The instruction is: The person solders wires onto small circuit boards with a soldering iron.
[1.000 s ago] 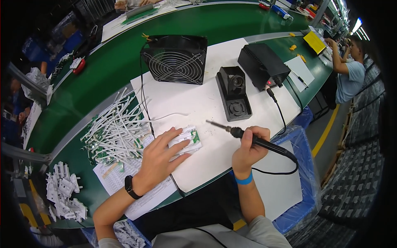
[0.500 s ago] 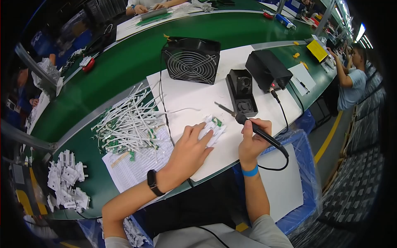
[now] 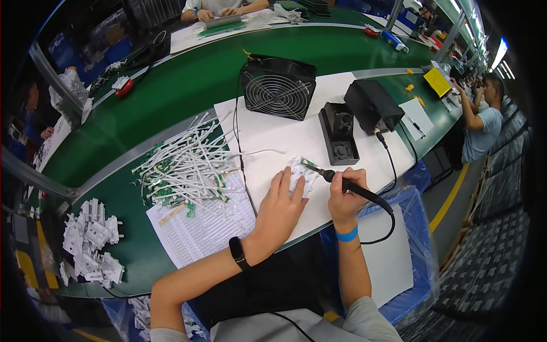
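Note:
My right hand (image 3: 346, 196) is closed round the handle of a black soldering iron (image 3: 360, 191). Its metal tip reaches left to a small green circuit board (image 3: 308, 163), seemingly touching it. The board sits at the far end of a white plastic housing (image 3: 307, 181) on the white work sheet. My left hand (image 3: 282, 211) lies against the near left side of this housing, fingers stretched forward and holding it down; they hide part of it. A thin white cable (image 3: 265, 152) runs left from near the board toward a pile of white cables with green boards (image 3: 185, 162).
Behind the housing stand a black fan (image 3: 279, 91), a black iron holder (image 3: 340, 134) and a black power unit (image 3: 373, 105). White plastic parts (image 3: 91, 242) are heaped at left, beside a printed sheet (image 3: 211, 239). The iron's cord loops right. Other people work farther off.
My right hand has brought the soldering iron's tip down and left onto the board. My left hand has shifted its fingers on the housing. The whole view has moved slightly.

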Action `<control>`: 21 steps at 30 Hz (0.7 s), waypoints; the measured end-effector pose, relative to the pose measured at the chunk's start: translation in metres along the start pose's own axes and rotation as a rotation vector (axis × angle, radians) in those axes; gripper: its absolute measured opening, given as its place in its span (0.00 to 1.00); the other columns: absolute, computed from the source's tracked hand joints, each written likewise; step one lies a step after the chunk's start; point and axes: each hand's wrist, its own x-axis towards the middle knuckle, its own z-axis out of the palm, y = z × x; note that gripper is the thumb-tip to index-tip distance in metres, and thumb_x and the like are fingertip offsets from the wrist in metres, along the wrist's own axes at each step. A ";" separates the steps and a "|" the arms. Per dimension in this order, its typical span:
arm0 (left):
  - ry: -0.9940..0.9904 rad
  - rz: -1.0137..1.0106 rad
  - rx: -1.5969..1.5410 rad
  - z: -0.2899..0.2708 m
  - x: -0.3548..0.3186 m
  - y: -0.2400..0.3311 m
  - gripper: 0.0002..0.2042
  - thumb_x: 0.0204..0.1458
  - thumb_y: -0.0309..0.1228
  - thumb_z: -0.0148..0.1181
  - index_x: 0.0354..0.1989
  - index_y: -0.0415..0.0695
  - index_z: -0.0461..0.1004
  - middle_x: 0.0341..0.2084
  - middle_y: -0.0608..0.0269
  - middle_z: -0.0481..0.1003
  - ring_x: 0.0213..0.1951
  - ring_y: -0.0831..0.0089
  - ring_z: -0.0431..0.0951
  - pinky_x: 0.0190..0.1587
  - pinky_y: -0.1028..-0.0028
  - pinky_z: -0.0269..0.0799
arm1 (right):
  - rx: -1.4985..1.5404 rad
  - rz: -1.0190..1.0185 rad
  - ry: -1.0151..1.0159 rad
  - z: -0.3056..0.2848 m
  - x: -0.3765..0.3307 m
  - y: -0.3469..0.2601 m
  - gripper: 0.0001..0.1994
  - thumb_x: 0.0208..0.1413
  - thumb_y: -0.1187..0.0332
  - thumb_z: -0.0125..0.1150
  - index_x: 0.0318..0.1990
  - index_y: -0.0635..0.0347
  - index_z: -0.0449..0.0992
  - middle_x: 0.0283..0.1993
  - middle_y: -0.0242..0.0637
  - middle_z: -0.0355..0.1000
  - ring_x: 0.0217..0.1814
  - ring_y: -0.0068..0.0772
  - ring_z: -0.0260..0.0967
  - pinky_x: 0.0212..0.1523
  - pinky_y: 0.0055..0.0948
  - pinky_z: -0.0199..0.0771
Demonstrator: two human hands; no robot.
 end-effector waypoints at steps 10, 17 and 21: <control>-0.012 -0.003 -0.001 -0.001 0.000 -0.001 0.22 0.54 0.31 0.66 0.56 0.35 0.74 0.60 0.34 0.67 0.59 0.44 0.68 0.58 0.60 0.72 | -0.011 0.034 -0.037 0.001 0.001 -0.002 0.09 0.58 0.77 0.63 0.33 0.62 0.66 0.21 0.30 0.65 0.20 0.14 0.58 0.22 0.18 0.53; -0.004 0.005 0.002 -0.001 0.000 -0.001 0.22 0.54 0.31 0.66 0.57 0.35 0.74 0.60 0.34 0.66 0.59 0.44 0.69 0.57 0.60 0.73 | 0.022 0.044 -0.059 0.001 0.003 -0.001 0.09 0.59 0.77 0.61 0.33 0.62 0.65 0.22 0.31 0.65 0.22 0.16 0.60 0.24 0.18 0.56; 0.000 0.006 0.004 0.000 -0.001 -0.002 0.22 0.54 0.31 0.66 0.57 0.36 0.74 0.60 0.34 0.66 0.59 0.44 0.69 0.56 0.60 0.74 | 0.029 0.064 -0.047 0.002 0.003 -0.001 0.09 0.60 0.77 0.60 0.33 0.62 0.64 0.22 0.31 0.64 0.22 0.15 0.59 0.24 0.18 0.56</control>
